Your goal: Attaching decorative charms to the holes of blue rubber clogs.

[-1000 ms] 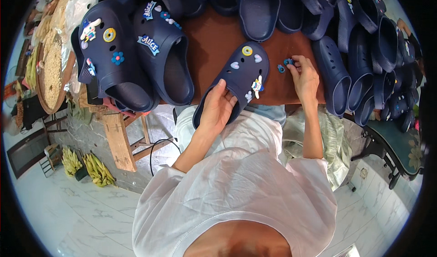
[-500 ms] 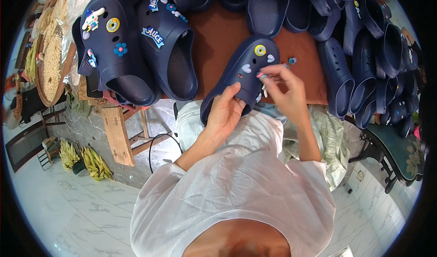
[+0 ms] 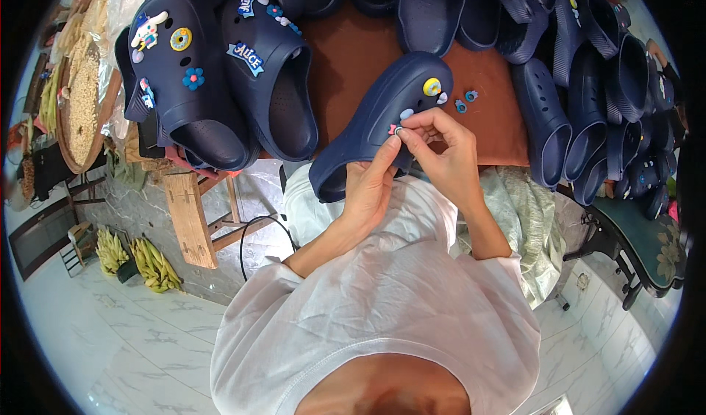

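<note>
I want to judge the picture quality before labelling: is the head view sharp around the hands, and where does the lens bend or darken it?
Head view: even daylight, no hard glare; the left hand, right hand and navy clog are fairly sharp; fisheye bending grows toward the rim, curving the wooden table leg and tiled floor; the corners are black.
</note>
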{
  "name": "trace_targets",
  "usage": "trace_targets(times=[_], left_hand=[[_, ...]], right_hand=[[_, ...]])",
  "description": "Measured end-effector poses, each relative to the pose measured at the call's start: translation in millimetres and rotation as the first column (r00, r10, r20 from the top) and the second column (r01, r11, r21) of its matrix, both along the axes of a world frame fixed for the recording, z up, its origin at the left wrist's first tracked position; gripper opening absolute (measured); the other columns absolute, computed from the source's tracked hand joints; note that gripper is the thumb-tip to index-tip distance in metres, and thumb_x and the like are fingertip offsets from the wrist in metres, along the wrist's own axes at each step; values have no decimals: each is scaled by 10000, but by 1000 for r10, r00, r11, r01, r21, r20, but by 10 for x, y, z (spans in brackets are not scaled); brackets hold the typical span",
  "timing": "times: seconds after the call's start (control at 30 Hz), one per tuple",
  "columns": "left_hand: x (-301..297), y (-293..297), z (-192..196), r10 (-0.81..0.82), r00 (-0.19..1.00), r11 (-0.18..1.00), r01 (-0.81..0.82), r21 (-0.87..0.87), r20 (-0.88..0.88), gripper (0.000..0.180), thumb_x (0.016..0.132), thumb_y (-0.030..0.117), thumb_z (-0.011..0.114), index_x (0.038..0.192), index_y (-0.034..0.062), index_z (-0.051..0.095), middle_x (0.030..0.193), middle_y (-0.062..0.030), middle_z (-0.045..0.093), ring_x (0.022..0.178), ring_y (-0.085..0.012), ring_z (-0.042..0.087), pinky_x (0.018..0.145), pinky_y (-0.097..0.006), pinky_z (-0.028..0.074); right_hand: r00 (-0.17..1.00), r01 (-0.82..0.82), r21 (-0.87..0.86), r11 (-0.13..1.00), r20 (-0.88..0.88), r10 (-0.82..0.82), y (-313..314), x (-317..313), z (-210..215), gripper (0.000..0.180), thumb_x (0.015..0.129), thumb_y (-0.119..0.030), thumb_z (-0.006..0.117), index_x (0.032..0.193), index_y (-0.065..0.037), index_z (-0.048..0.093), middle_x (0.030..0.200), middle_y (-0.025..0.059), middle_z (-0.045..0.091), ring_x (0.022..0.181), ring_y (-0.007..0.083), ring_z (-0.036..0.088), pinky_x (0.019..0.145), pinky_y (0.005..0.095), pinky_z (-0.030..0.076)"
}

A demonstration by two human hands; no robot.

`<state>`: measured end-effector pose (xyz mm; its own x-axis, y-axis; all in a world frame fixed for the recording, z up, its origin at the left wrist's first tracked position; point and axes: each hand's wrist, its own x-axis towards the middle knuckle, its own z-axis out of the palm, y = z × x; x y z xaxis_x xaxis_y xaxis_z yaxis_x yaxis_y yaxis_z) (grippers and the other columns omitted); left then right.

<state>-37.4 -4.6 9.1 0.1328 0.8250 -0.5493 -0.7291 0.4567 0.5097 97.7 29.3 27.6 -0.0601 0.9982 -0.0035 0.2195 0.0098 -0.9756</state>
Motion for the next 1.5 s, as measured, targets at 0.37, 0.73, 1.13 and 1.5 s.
trace_targets(times=[0.37,0.73,1.13,1.5], left_hand=[[-24,181,-88,38,998,999,-38,0,-56,307,972,201,655,1212,20,593,1188,-79,637,1117,-176,616,998,-346,495],[-136,384,-136,77,993,989,-88,-118,-95,493,911,259,720,1282,-12,542,1230,-137,645,1091,-241,659,963,-386,538],[-151,361,-150,131,986,974,-147,-175,-102,525,836,235,781,1254,6,558,1227,-136,633,1128,-260,629,999,-427,513],[-307,531,-174,108,993,977,-99,-191,37,449,895,235,738,1250,14,575,1265,-142,632,1167,-275,616,1034,-459,487]], right_hand=[[999,-24,116,993,30,20,-10,-76,-23,160,888,20,650,1038,6,705,896,90,664,738,183,666,654,285,540],[965,220,276,936,-204,-167,481,364,-389,144,917,-25,636,1031,-36,723,944,53,644,826,102,640,705,246,526],[817,516,405,755,34,-576,1107,1332,-1133,99,942,-66,634,1019,-43,691,810,26,639,714,77,575,653,237,485],[807,573,223,789,-319,-497,1234,1310,-1329,98,954,-47,619,1031,-40,680,818,-20,632,721,56,566,656,213,477]])
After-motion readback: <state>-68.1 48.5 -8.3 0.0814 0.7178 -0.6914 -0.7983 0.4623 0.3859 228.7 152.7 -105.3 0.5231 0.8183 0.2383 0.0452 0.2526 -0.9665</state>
